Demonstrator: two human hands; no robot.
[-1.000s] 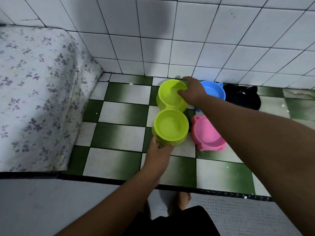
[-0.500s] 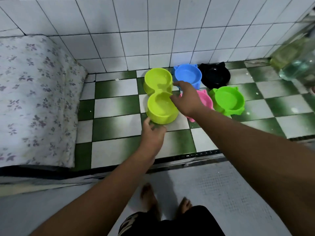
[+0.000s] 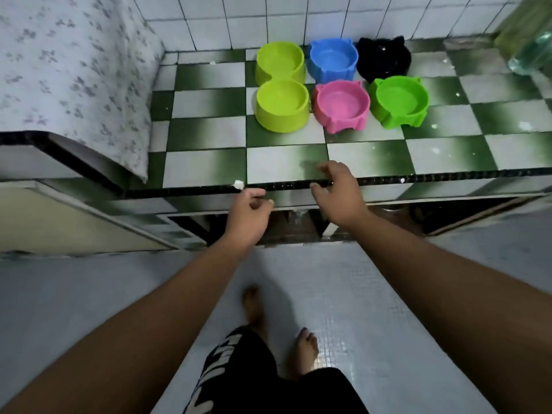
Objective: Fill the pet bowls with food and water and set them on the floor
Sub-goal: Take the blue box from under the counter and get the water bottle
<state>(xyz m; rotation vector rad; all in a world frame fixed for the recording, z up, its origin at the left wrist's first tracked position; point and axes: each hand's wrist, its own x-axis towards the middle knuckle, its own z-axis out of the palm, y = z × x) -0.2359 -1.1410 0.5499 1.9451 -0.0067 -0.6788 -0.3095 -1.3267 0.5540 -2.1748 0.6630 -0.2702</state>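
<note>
the lime-yellow plastic double pet bowl (image 3: 282, 85), two round cups joined in one piece, is set upright near the back edge of the green-and-white chequered tiled counter (image 3: 209, 162), with its far cup close to the white tiled wall (image 3: 268, 19). just to its right, four single plastic bowls with small ears are grouped in two rows. the blue bowl (image 3: 333, 59) and the black bowl (image 3: 383, 58) are placed at the back. the pink bowl (image 3: 342, 104) and the bright green bowl (image 3: 400, 101) are placed in front of them. all five are stood close together, well apart from the front edge.

neither bowl nor anything else is held. the left hand (image 3: 248, 215) is seen just below the counter's front edge, fingers loosely curled. the right hand (image 3: 340, 194) is seen over that same edge, fingers loosely bent and slightly spread. whether either hand touches the edge cannot be told.

the counter's left end is covered by a white cloth with a grey floral print (image 3: 74, 70). a clear bottle (image 3: 528, 46) is partly seen at the back right corner. below, bare feet (image 3: 306, 351) are planted on a pale grey floor (image 3: 373, 294).
</note>
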